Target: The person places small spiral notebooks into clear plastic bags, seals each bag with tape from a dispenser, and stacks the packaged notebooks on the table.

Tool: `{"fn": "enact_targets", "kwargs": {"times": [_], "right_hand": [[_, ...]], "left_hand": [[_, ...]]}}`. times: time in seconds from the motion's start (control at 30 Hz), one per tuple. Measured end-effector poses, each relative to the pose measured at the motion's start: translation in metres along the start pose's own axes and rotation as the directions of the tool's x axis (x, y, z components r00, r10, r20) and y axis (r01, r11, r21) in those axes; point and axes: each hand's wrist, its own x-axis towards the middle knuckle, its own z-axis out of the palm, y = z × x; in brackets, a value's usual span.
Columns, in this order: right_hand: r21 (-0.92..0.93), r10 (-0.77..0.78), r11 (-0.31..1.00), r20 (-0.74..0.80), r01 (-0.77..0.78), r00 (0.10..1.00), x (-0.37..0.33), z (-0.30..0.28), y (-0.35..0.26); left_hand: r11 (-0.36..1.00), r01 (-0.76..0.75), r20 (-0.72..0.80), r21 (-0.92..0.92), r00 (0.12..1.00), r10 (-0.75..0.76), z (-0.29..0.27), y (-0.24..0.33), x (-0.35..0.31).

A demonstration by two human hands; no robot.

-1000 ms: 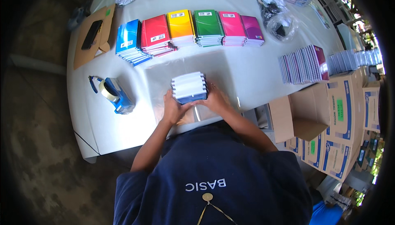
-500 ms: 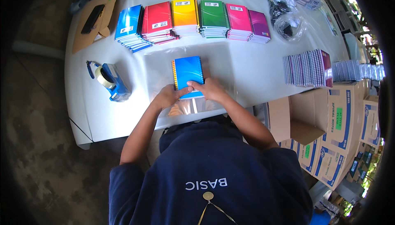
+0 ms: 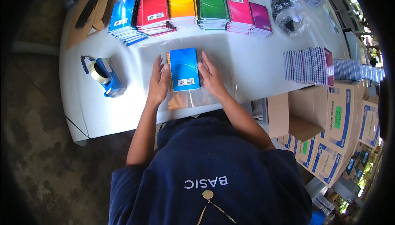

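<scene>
A stack of spiral notebooks with a blue notebook [image 3: 183,66] on top lies on a sheet of clear plastic film [image 3: 224,66]. Orange-yellow rings show along its left side. My left hand [image 3: 159,83] is beside that left edge, its fingers stretched out and pointing away from me. On the opposite side my right hand [image 3: 212,79] is open too, its thumb close against the blue cover's right edge. Whether either palm presses on the stack, I cannot tell. Beyond it stand stacks of notebooks in blue [image 3: 124,15], red [image 3: 153,9], yellow [image 3: 181,3], green [image 3: 212,5], pink [image 3: 238,9] and purple [image 3: 259,15].
A blue tape dispenser [image 3: 108,79] stands at the left, below flat cardboard [image 3: 76,31] bearing a black object [image 3: 87,13]. To the right are crumpled clear plastic [image 3: 294,21] and a row of notebooks [image 3: 306,66]. Cardboard boxes [image 3: 339,118] sit past the table's right edge.
Both hands have left the front of the blue notebook's cover and spread to its two sides, fingers now straight. The cover's label is uncovered. The whole view has shifted slightly.
</scene>
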Motion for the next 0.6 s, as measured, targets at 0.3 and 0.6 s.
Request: {"fn": "enact_targets", "kwargs": {"times": [0.3,0.6], "right_hand": [[0.164,-0.013,0.986,0.021,0.009,1.000,-0.013,0.029,0.015],[-0.169,-0.164,0.975,-0.090,0.147,0.982,-0.015,0.039,0.012]], "left_hand": [[0.940,0.014,0.097,-0.342,0.995,0.021,0.032,-0.016,-0.001],[0.931,0.011,0.111,-0.364,0.993,0.032,0.034,-0.015,-0.001]]}}
